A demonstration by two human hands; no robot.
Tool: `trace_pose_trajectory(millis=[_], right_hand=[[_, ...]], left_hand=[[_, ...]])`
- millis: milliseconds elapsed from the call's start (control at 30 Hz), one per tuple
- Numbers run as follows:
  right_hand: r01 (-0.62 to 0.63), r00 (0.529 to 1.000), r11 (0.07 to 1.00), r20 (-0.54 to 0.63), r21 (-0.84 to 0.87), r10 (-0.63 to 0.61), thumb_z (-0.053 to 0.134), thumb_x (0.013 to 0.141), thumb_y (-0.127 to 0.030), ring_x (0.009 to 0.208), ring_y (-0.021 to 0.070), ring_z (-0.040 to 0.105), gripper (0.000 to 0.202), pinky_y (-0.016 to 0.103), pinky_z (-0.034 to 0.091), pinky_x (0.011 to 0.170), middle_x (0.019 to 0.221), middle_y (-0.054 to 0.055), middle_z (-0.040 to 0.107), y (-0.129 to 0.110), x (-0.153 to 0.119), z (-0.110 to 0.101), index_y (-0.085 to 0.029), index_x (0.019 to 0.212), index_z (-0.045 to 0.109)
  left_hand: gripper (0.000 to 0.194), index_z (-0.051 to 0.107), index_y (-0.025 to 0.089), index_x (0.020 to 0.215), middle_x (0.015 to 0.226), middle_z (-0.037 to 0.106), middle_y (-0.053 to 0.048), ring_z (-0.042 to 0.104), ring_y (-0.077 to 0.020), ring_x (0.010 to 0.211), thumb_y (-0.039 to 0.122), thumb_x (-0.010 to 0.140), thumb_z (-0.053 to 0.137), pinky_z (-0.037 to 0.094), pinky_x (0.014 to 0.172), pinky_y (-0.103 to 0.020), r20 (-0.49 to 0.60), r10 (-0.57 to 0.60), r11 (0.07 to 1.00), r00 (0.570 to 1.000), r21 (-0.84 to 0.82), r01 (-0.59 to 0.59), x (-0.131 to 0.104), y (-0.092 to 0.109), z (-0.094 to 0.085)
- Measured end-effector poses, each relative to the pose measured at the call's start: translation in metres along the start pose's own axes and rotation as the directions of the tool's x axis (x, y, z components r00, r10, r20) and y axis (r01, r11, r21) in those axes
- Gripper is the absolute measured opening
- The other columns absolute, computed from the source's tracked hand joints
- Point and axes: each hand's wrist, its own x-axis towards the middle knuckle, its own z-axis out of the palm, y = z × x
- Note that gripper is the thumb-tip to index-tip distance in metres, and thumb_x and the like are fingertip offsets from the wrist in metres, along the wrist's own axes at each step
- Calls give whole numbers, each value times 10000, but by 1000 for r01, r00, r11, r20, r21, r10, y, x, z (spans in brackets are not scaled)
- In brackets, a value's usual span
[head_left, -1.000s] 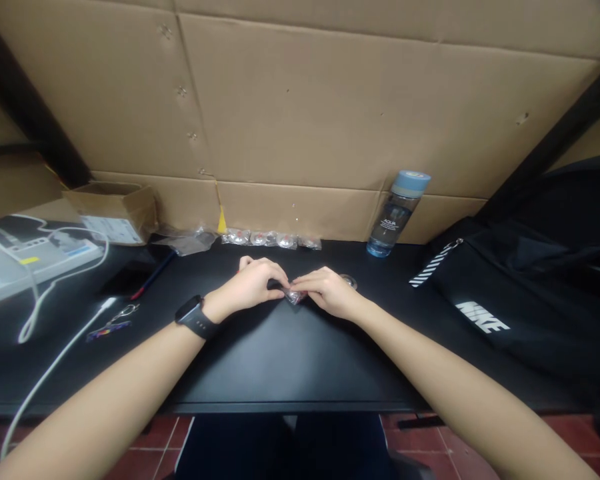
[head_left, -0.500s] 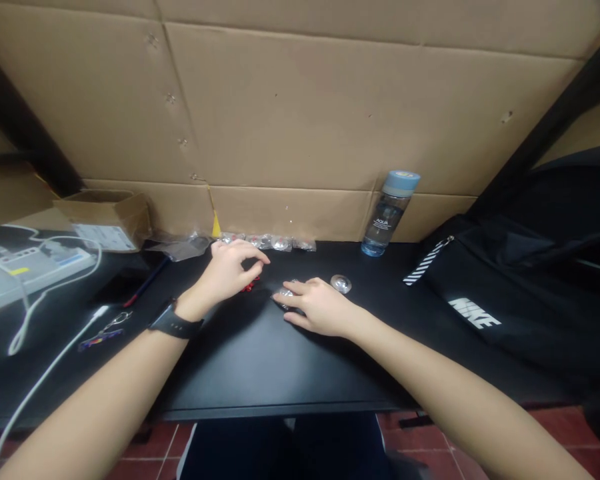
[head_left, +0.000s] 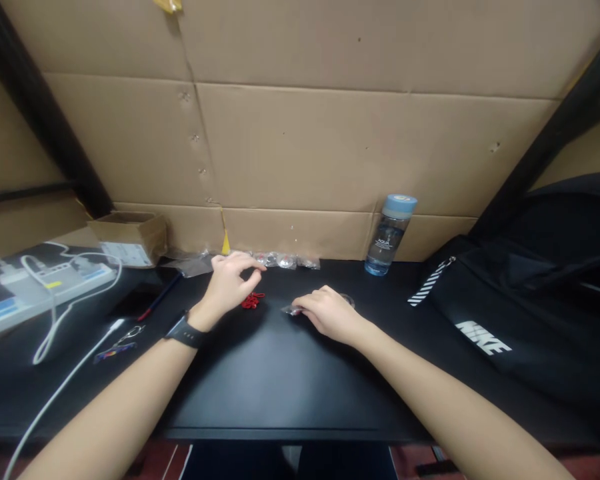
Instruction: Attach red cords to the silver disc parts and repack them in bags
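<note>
My right hand [head_left: 327, 313] pinches the edge of a small clear plastic packet [head_left: 291, 310] over the middle of the black table. What the packet contains is mostly covered by the fingers. Partly behind that hand is a round clear piece [head_left: 349, 300], with only its rim showing. My left hand [head_left: 233, 283], wearing a dark watch on the wrist, hovers with thumb and forefinger curved apart and nothing visible between them. Just right of it lies a small heap of red cords [head_left: 253, 301]. A row of small clear packets with shiny contents [head_left: 286, 261] sits along the cardboard wall.
A blue-capped water bottle [head_left: 389, 237] stands at the back right beside a black bag [head_left: 480, 293]. To the left are a white power strip [head_left: 45, 287] with cables, an open cardboard box [head_left: 130, 240], a dark phone [head_left: 135, 300], a pen and a keyring [head_left: 117, 350].
My right hand has gone from resting spread fingers on the shiny packet to pinching its edge. My left hand keeps its pose. The view has tilted up, showing more of the red cords.
</note>
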Motion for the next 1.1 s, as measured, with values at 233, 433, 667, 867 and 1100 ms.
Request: trace_pose_trajectory(millis=[233, 433, 667, 867, 1100], right_hand=[[-36, 966, 994, -249, 104, 61, 478, 1057, -162, 995, 211, 706, 263, 359, 466, 877, 1187, 78, 777, 3, 0, -1, -232, 1228, 665], [-203, 881, 979, -430, 35, 198, 533, 1038, -222, 941, 254, 692, 239, 384, 507, 857, 1121, 104, 767, 31, 9, 0, -211, 1246, 648], [-277, 961, 870, -132, -408, 243, 500, 1040, -163, 1144, 285, 666, 283, 396, 449, 935, 1272, 128, 736, 70, 89, -10, -193, 1253, 684], [-303, 939, 838, 11, -454, 345, 530, 911, -2, 1016, 302, 732, 287, 393, 480, 897, 1094, 199, 764, 69, 118, 13, -123, 1019, 767], [-295, 948, 922, 42, -251, 315, 590, 881, -125, 1240, 275, 662, 514, 367, 503, 1062, 1388, 127, 681, 77, 80, -39, -176, 1391, 628]], left_hand=[[193, 768, 273, 918, 976, 811, 11, 744, -233, 956, 333, 920, 584, 505, 953, -383, -135, -167, 986, 977, -30, 164, 7, -32, -48], [294, 736, 231, 1166, 1220, 750, -89, 690, -277, 1173, 319, 925, 592, 495, 1063, -406, 370, 83, 996, 925, -57, -66, -2, -52, -17], [419, 674, 235, 1316, 1374, 633, -109, 690, -273, 1154, 404, 933, 652, 528, 1023, -371, 590, 121, 991, 799, -117, -63, -12, -32, 3], [361, 676, 230, 1296, 1394, 620, -95, 644, -287, 1221, 342, 958, 622, 504, 1077, -408, 520, 158, 987, 840, -87, -131, -14, -28, -2], [286, 683, 245, 1241, 1360, 639, -83, 652, -286, 1167, 278, 970, 594, 521, 1030, -458, 498, 195, 979, 845, -45, -200, -21, -22, -10]])
